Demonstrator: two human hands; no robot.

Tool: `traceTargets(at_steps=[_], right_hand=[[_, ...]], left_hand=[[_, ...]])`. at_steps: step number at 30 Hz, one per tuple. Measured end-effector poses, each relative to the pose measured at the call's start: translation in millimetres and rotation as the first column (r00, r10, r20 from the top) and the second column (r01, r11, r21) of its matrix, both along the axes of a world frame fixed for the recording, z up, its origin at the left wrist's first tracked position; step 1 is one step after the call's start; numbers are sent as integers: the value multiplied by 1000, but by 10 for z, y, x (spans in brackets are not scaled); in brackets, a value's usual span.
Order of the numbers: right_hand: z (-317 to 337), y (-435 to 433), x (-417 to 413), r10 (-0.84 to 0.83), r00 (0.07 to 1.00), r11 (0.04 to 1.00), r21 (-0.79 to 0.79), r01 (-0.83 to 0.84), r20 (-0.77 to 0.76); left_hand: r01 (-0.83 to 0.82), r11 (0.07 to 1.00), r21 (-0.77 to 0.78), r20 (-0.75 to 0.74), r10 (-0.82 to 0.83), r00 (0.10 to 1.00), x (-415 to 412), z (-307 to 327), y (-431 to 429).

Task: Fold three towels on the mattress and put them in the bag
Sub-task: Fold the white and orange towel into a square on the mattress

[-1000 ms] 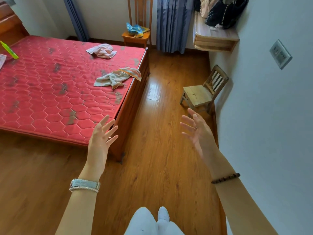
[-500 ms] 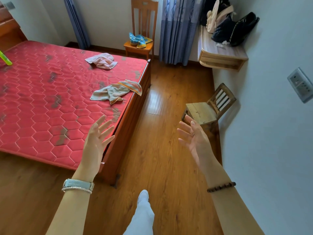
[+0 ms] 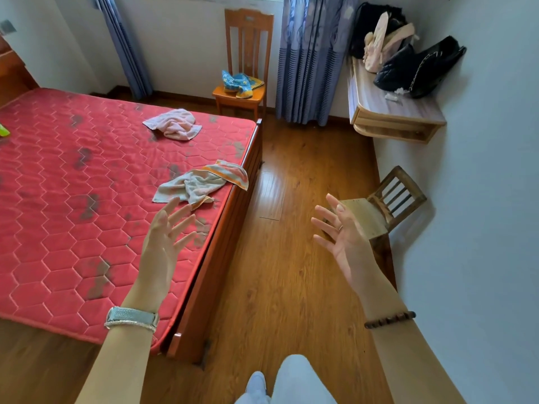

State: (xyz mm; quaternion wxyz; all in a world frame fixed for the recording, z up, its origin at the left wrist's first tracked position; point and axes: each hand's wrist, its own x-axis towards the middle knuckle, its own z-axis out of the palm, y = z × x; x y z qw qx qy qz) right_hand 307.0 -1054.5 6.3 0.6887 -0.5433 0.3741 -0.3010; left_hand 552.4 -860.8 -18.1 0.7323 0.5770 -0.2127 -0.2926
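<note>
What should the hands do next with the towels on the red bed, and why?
Probably reach the left hand forward to grasp the striped towel. It is the nearest one, lying crumpled by the edge of the mattress. The left hand and the right hand are both open and hold nothing. No towel looks folded yet, and the pink towel lies farther back.
</note>
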Motion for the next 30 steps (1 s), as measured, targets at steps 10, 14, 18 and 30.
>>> traceTargets(at_steps=[10, 14, 18, 30], right_hand=[[-88, -1173, 746, 58, 998, 998, 0, -58, 15], [-56, -1842, 1087, 116, 993, 993, -12, -115, 16], [57, -2440, 1429, 174, 984, 985, -17, -173, 26], [92, -3575, 2437, 269, 963, 963, -12, -270, -14]], left_hand=[[-68, 998, 12, -16, 68, 998, 523, -90, -1067], [-107, 994, -11, -16, 107, 994, 774, -80, -1655], [-147, 989, -25, -1, 147, 989, 1003, 40, -2133], [-293, 956, -7, -2, 293, 956, 1604, 28, -2984]])
